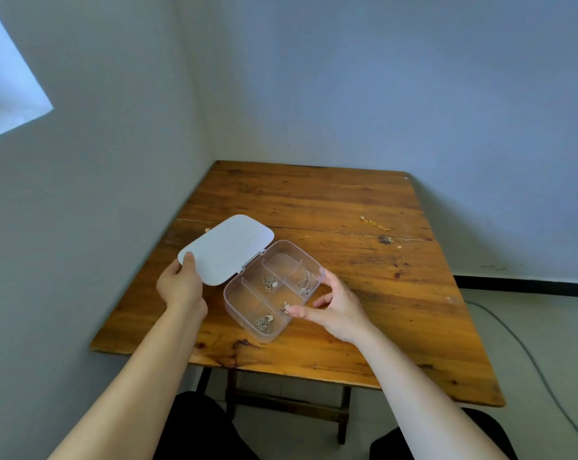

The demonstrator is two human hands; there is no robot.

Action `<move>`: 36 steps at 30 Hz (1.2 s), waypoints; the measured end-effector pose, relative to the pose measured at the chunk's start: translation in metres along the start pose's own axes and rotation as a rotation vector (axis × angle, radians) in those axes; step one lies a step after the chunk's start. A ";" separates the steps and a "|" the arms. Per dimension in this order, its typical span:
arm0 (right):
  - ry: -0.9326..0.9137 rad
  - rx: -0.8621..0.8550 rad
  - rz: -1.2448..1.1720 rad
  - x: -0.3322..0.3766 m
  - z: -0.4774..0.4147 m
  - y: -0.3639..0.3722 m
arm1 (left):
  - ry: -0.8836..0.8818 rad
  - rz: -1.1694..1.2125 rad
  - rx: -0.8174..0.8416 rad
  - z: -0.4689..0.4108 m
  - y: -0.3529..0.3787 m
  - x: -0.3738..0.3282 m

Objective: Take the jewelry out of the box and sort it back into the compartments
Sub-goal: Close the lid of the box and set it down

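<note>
A clear plastic jewelry box (234, 302) with several compartments sits open on the wooden table (330, 200). Its white lid (229, 249) is swung out to the left, and my left hand (181, 287) grips the lid's near corner. My right hand (334, 303) clasps the box's right side, thumb on the near rim, fingers at the far corner. Small silver pieces lie in separate compartments: silver earrings (270, 283), hoop earrings (305, 282), a silver charm (285, 307) and a silver chain (264, 322). A gold chain (375, 224) lies on the table at the far right.
A tiny gold piece (399, 247) lies on the table near the gold chain. The table stands in a corner, walls close at left and back. A cable (513, 336) runs over the floor at right. My knees show under the near table edge.
</note>
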State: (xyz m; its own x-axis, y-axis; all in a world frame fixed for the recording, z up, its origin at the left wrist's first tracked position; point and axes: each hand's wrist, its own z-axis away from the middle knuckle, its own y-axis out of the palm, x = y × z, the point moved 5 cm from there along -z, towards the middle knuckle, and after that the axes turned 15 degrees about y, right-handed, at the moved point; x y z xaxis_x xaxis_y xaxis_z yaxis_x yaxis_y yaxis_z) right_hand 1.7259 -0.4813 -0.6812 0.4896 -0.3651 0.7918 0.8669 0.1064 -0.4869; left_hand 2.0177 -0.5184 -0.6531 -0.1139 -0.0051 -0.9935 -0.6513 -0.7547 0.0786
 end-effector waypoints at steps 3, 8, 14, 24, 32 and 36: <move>-0.018 -0.006 0.000 0.001 0.003 0.001 | 0.081 -0.018 -0.001 -0.003 -0.005 -0.007; -0.033 -0.019 -0.005 0.002 0.006 0.002 | 0.087 -0.028 0.018 -0.009 -0.011 -0.012; -0.028 -0.032 0.009 0.004 0.005 0.003 | 0.329 -0.111 0.166 -0.005 -0.016 -0.033; -0.069 0.012 0.067 -0.001 0.007 0.001 | 1.104 -0.391 0.929 0.066 -0.012 -0.030; -0.041 -0.011 0.130 -0.004 0.001 0.004 | 1.339 -0.912 1.254 0.093 -0.016 0.002; -0.039 -0.036 0.139 -0.006 -0.001 0.005 | 1.343 -1.095 1.216 0.095 -0.010 0.012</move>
State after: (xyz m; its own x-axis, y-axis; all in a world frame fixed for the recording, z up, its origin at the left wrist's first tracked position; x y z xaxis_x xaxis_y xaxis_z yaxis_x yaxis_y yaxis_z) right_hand 1.7271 -0.4798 -0.6891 0.6087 -0.3131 0.7290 0.7868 0.1202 -0.6053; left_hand 1.9514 -0.4481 -0.6583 0.6748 -0.7360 -0.0552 -0.1675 -0.0799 -0.9826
